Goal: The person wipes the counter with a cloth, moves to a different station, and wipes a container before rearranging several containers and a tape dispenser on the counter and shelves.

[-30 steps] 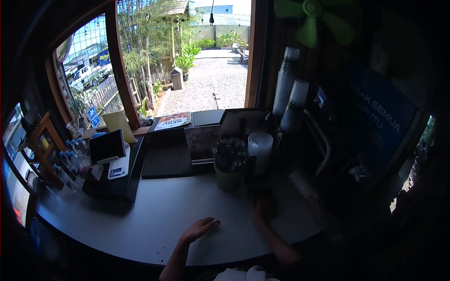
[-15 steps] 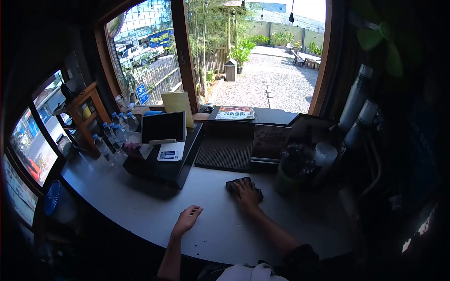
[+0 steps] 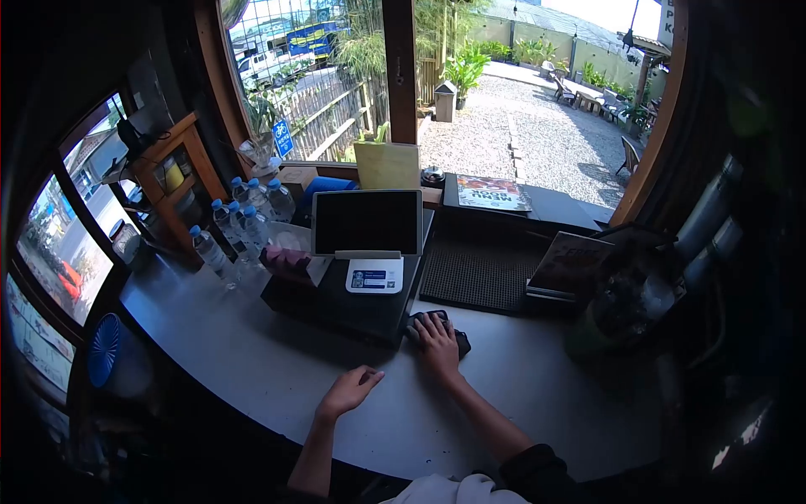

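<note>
My right hand point(image 3: 436, 343) presses down on a bunched black cloth point(image 3: 463, 343) on the pale countertop point(image 3: 277, 370). Its fingers bend over the cloth, just beside the front corner of a black stand point(image 3: 336, 312). My left hand point(image 3: 351, 391) hovers near the counter's front edge, with loosely curved fingers, thumb apart and nothing visible in it. On the stand rests a tablet point(image 3: 367, 223) in a white holder, with a small printed card point(image 3: 374, 279) in front of it.
Several water bottles point(image 3: 214, 256) and a tissue pack point(image 3: 290, 262) stand left of the tablet. Behind the right hand lies a black ribbed mat point(image 3: 483, 269) with a dark menu stand point(image 3: 567, 265). A dark container point(image 3: 617, 315) stands at right. Window frames point(image 3: 404, 76) edge the counter's back.
My view has turned to the right. Over the counter, my right hand has slid left with the black cloth, toward the stand. My left hand stays free near the front edge.
</note>
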Demonstrator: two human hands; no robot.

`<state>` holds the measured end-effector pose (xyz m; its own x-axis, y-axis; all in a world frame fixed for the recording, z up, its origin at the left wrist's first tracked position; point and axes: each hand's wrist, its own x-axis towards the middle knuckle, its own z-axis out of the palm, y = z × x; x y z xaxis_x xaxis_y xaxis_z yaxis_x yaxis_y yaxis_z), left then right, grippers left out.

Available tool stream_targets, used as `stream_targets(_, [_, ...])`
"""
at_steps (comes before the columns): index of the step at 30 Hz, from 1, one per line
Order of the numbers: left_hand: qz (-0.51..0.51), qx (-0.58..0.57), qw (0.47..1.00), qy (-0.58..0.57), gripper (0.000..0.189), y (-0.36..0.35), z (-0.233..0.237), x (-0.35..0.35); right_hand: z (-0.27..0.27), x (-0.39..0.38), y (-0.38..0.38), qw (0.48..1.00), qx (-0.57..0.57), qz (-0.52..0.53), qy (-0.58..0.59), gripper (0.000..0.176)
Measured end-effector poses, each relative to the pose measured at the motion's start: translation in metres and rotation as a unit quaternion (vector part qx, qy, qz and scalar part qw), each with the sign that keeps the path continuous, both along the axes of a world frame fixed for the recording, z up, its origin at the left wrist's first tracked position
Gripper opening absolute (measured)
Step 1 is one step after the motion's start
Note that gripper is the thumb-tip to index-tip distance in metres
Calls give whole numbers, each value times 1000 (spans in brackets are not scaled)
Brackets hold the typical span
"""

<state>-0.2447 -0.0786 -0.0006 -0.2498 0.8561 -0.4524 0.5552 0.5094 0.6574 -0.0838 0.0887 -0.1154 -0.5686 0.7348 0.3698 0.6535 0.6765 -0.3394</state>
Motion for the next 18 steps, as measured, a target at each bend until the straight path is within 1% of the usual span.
stream_targets(2, [0,7,1000,-6,62,-1,1,-1,3,-5,-21,998,11,43,-49,53])
stream_targets(3, [6,8,1000,-4,62,-1,2,-2,11,-4,-32,997,-20,45,-58,51])
stream_targets(6, [35,11,999,-17,61,-7,-2,0,10,14,-46,987,-2,153,-46,52])
stream_targets(7, [46,12,999,-23,60,-8,-3,1,11,24,-53,975,-36,214,-47,51])
stream_targets(8, [52,14,998,-23,60,-10,-3,5,26,37,-61,952,-62,290,-81,52])
stream_targets(9, [59,17,998,-22,59,-13,-4,9,31,49,-68,934,-87,336,-84,52])
stream_targets(11, [68,21,997,-11,58,-18,-5,18,25,74,-76,898,-127,414,-79,54])
stream_targets(14, [85,33,996,5,58,-24,-9,24,30,110,-63,913,-101,383,-100,51])
stream_targets(16, [95,49,994,-2,57,-27,-13,25,23,128,-46,962,-61,247,-102,60])
stream_targets(17, [106,51,993,-2,57,-27,-14,24,24,131,-42,981,-49,166,-92,62])
stream_targets(18, [118,53,992,-5,57,-27,-17,25,28,130,-41,990,-59,91,-84,62])
